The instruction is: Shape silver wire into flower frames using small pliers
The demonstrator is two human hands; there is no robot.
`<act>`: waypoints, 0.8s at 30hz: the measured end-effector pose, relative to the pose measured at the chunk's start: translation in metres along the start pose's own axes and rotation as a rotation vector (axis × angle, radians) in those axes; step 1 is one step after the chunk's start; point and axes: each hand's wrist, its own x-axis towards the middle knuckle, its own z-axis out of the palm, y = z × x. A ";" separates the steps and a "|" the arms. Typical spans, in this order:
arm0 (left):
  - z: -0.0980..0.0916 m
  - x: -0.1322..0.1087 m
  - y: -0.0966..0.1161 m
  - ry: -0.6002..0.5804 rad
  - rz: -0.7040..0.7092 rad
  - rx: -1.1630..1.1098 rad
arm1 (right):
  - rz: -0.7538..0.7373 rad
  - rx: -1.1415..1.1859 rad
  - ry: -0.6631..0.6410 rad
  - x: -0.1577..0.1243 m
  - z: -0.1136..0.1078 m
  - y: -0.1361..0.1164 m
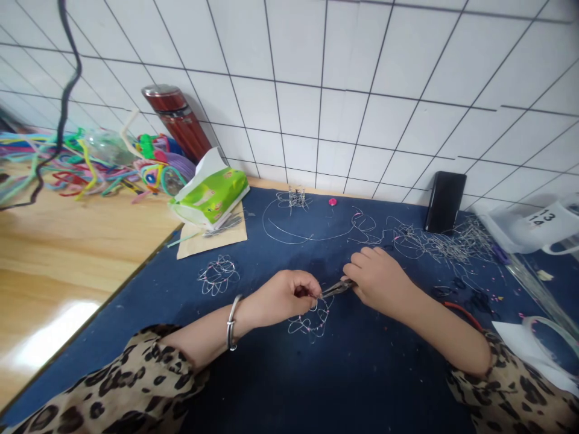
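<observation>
Pinched between the fingertips of my left hand [289, 295] is a looped wire ornament [312, 325] of thin silvery wire with small pink beads. Its loops hang below the fingers, just over the dark blue mat. My right hand [373, 277] is closed around a pair of pliers [337, 289], with the handles mostly hidden in the palm. The plier tips point left and meet the wire right at my left fingertips. A similar wire flower [219, 275] lies on the mat left of my hands.
Loose wire [312, 238] and a tangled wire heap [452, 241] lie toward the wall. A black phone [446, 202] leans there, beside a white mug [543, 223]. At the left are a tissue pack [210, 193], a red thermos [178, 123] and colourful pipe cleaners [85, 163].
</observation>
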 end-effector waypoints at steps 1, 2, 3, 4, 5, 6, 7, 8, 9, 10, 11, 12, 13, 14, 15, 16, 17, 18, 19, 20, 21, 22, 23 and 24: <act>0.000 0.000 0.000 0.003 0.001 0.004 | 0.005 -0.015 0.003 0.000 -0.001 -0.001; 0.000 0.000 0.000 0.005 0.001 0.007 | 0.007 -0.030 0.008 0.000 -0.003 -0.002; -0.001 0.000 0.000 0.004 0.002 0.009 | 0.008 -0.044 0.011 0.000 -0.003 -0.004; -0.001 0.000 0.001 0.001 0.000 0.011 | 0.006 -0.054 0.015 0.000 -0.004 -0.005; -0.001 0.000 0.001 -0.003 -0.003 0.015 | 0.003 -0.061 0.018 0.000 -0.004 -0.006; -0.001 0.000 0.001 -0.005 -0.006 0.020 | -0.003 -0.064 0.022 0.000 -0.004 -0.007; -0.001 0.000 0.002 -0.009 -0.009 0.022 | -0.009 -0.064 0.027 0.000 -0.004 -0.007; 0.000 0.000 0.002 -0.014 -0.012 0.020 | -0.012 -0.062 0.033 0.000 -0.003 -0.008; 0.000 -0.001 0.002 -0.019 -0.014 0.013 | -0.015 -0.060 0.042 0.000 -0.002 -0.008; 0.000 -0.001 0.002 -0.023 -0.015 0.004 | -0.018 -0.057 0.049 -0.001 0.000 -0.008; -0.001 0.000 0.002 -0.025 -0.015 -0.004 | -0.018 -0.054 0.058 -0.001 0.001 -0.007; -0.001 0.000 0.002 -0.025 -0.019 -0.011 | -0.015 -0.051 0.066 -0.001 0.002 -0.007; -0.001 0.000 0.002 -0.022 -0.023 -0.015 | -0.009 -0.050 0.073 -0.001 0.003 -0.007; -0.001 0.000 0.002 -0.016 -0.028 -0.019 | -0.001 -0.048 0.078 -0.002 0.003 -0.006; -0.002 0.000 0.001 -0.013 -0.034 -0.026 | 0.007 -0.047 0.080 -0.002 0.003 -0.006; -0.002 0.000 0.001 -0.011 -0.040 -0.037 | 0.014 -0.045 0.079 -0.002 0.004 -0.006; -0.002 0.000 0.001 -0.012 -0.046 -0.052 | 0.020 -0.042 0.078 -0.002 0.003 -0.006; -0.003 0.000 0.002 -0.016 -0.050 -0.068 | 0.026 -0.040 0.074 -0.003 0.003 -0.005; -0.003 0.000 0.002 -0.020 -0.052 -0.084 | 0.032 -0.039 0.072 -0.003 0.003 -0.005; -0.003 0.000 0.003 -0.026 -0.054 -0.100 | 0.037 -0.037 0.072 -0.003 0.003 -0.005; -0.003 0.000 0.004 -0.032 -0.056 -0.116 | 0.042 -0.034 0.071 -0.003 0.003 -0.006; -0.003 0.000 0.005 -0.037 -0.057 -0.134 | 0.047 -0.029 0.072 -0.003 0.004 -0.006; -0.003 0.000 0.006 -0.042 -0.057 -0.152 | 0.052 -0.023 0.073 -0.003 0.004 -0.006; -0.003 0.000 0.006 -0.046 -0.058 -0.170 | 0.058 -0.016 0.074 -0.003 0.005 -0.007</act>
